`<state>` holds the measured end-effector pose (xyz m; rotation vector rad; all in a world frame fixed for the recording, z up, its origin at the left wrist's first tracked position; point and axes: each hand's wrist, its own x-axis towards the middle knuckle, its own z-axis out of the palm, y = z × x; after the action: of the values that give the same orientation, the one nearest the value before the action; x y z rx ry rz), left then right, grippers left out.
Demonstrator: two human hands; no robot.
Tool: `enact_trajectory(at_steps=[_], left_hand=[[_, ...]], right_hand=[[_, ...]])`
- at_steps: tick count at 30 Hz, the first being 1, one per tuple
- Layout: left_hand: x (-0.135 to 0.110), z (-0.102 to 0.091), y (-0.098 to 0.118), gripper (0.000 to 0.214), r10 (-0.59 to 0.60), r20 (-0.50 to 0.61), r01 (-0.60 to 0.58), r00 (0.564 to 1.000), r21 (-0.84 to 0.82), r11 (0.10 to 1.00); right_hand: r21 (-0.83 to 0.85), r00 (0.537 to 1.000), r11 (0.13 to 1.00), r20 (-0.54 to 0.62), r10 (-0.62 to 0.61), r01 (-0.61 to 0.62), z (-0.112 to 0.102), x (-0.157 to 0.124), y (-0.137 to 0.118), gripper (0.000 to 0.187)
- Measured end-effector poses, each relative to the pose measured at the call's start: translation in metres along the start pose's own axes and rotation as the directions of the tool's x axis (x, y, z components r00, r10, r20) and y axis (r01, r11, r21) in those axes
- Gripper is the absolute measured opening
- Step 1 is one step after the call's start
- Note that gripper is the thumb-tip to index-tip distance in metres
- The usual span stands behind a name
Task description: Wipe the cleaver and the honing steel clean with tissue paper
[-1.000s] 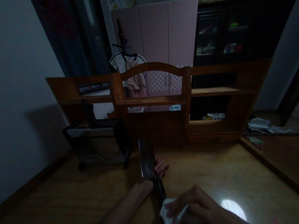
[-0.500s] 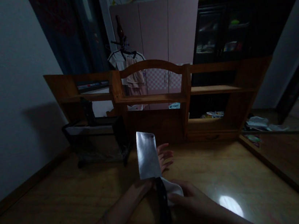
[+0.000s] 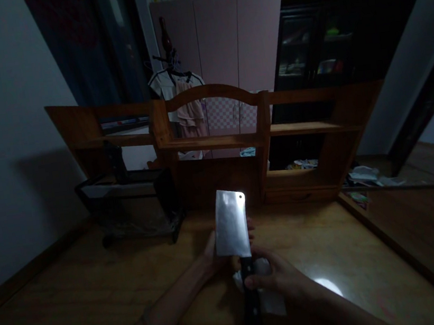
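There's the cleaver (image 3: 231,224), just below the centre of the frame, blade towards the top, black handle running down to the bottom edge! Your right hand (image 3: 280,277) is clamped on that handle from the right, thumb across it, white cloth (image 3: 273,303) showing behind. Your left hand (image 3: 211,256) sits behind the blade, fingertips peeking past its right edge; whether it grips, I can't tell.

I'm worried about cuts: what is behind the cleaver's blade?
The left hand; its fingers show past the right edge. The blade covers its palm; contact can't be seen.
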<state>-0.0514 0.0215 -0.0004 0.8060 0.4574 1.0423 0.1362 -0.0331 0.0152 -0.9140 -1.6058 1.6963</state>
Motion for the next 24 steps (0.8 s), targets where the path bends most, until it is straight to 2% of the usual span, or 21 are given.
enact_trajectory(at_steps=[1,4,6,10,15,20,22,24], left_hand=[[-0.001,-0.001,0.004,0.048,0.020,-0.059,-0.023,0.998,-0.049,0.999],[-0.003,0.000,0.014,0.065,-0.062,-0.144,0.042,0.988,-0.139,0.989],[-0.003,0.002,0.014,0.061,-0.081,-0.161,0.056,0.984,-0.156,0.986],[-0.001,0.002,0.005,0.036,-0.037,-0.232,0.017,0.972,-0.087,0.996],[0.002,-0.004,-0.002,0.037,0.043,-0.271,-0.044,0.962,0.003,0.999],[0.004,-0.010,-0.002,0.043,0.036,-0.298,-0.030,0.954,0.023,0.999],[0.004,-0.010,-0.003,0.043,0.037,-0.284,-0.027,0.958,0.038,0.999],[0.003,-0.009,-0.005,0.043,0.038,-0.278,-0.026,0.960,0.049,0.998]], right_hand=[[-0.035,1.000,0.999,-0.011,-0.005,0.005,-0.006,0.002,-0.001,0.060],[-0.130,0.999,0.991,-0.039,0.009,-0.014,-0.020,0.008,-0.004,0.057],[-0.145,0.997,0.988,-0.069,0.046,-0.056,-0.026,0.012,-0.007,0.053],[-0.072,0.989,0.994,-0.127,0.073,-0.082,-0.035,0.015,-0.010,0.048],[-0.018,0.981,0.993,-0.161,0.112,-0.116,-0.040,0.011,-0.009,0.046],[-0.061,0.987,0.993,-0.130,0.090,-0.098,-0.039,0.012,-0.010,0.043],[-0.120,0.978,0.990,-0.201,0.048,-0.074,-0.043,0.014,-0.012,0.043],[-0.186,0.949,0.982,-0.315,-0.026,-0.034,-0.047,0.015,-0.015,0.047]])
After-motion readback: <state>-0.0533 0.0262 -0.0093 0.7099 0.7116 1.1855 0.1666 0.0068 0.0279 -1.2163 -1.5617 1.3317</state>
